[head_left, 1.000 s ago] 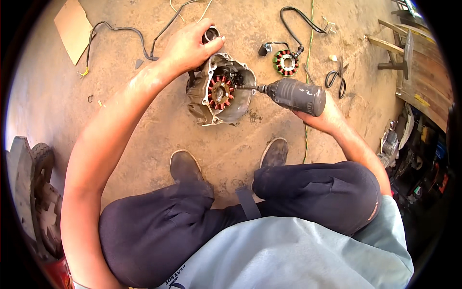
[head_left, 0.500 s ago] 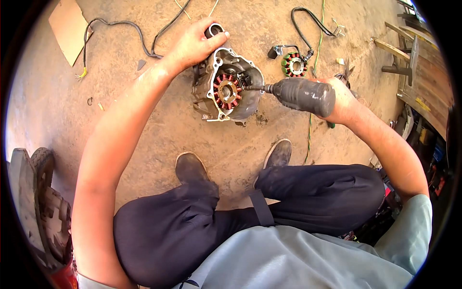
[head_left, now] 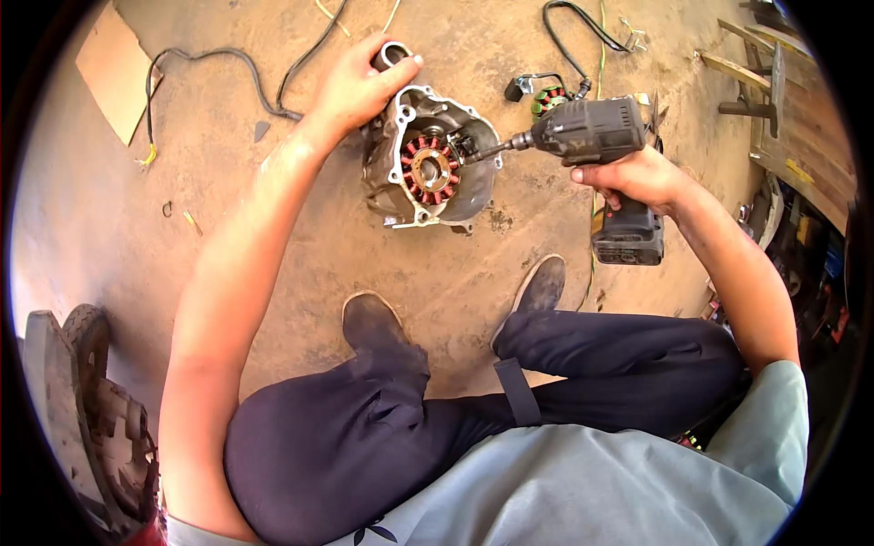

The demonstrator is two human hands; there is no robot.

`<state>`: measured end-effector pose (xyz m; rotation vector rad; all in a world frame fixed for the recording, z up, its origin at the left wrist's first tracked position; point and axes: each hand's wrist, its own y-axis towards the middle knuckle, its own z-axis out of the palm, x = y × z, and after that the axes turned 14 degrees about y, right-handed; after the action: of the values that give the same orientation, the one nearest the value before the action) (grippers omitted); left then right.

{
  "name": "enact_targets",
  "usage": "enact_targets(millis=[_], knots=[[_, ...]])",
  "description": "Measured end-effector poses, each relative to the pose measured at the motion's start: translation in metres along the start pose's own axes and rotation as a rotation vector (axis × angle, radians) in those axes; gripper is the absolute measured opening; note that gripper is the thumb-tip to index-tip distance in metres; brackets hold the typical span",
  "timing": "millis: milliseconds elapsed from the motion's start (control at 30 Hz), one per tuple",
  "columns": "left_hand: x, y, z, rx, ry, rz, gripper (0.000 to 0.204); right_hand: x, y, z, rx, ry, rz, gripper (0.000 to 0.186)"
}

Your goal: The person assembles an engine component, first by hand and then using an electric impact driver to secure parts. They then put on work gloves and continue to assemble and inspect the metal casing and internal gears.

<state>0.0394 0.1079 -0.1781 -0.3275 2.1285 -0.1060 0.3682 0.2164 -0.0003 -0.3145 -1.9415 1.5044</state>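
My left hand point(head_left: 360, 86) grips a round metal neck point(head_left: 394, 56) at the top of a grimy aluminum engine casing point(head_left: 476, 193) on the floor. A ring stator point(head_left: 422, 187) with copper windings sits inside it. In my right hand point(head_left: 637, 177) is a black cordless driver point(head_left: 587, 127), held by its handle; its long bit reaches into the casing just right of the stator, where its tip is hard to make out. Behind the driver lies a second green-and-copper stator point(head_left: 548, 98) with a cable, partly hidden.
Cardboard point(head_left: 114, 73) and black cables point(head_left: 209, 53) lie upper left. A wooden bench point(head_left: 790, 136) and dark clutter point(head_left: 819, 282) are at the right, a wheeled vehicle part point(head_left: 82, 382) lower left. My shoes point(head_left: 371, 323) rest below the casing; scissors are mostly hidden behind the driver.
The driver's body has risen and tilted, so its battery now shows below my right hand and the bit slopes down leftward into the casing. My left hand keeps its grip.
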Motion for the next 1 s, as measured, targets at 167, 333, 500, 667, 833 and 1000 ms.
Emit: enact_targets(millis=[167, 333, 500, 667, 833, 1000], knots=[[-0.004, -0.012, 0.000, -0.050, -0.021, -0.018, 0.041, 0.004, -0.007, 0.011, -0.072, -0.057, -0.026, 0.023], [-0.009, -0.019, -0.002, -0.075, 0.007, -0.093, 0.042, 0.015, -0.016, 0.029, -0.132, 0.154, 0.203, 0.029], [-0.005, -0.023, 0.004, -0.145, -0.059, -0.134, 0.039, 0.039, -0.015, 0.033, -0.121, 0.363, 0.479, 0.023], [-0.009, -0.024, 0.008, -0.186, -0.085, -0.160, 0.037, 0.034, -0.024, 0.046, -0.167, 0.291, 0.419, 0.022], [-0.006, -0.025, 0.006, -0.211, -0.072, -0.168, 0.038, 0.029, -0.022, 0.046, -0.119, 0.093, 0.215, 0.019], [-0.010, -0.028, 0.010, -0.203, -0.132, -0.221, 0.049, 0.028, -0.009, 0.030, -0.110, 0.080, 0.250, 0.018]])
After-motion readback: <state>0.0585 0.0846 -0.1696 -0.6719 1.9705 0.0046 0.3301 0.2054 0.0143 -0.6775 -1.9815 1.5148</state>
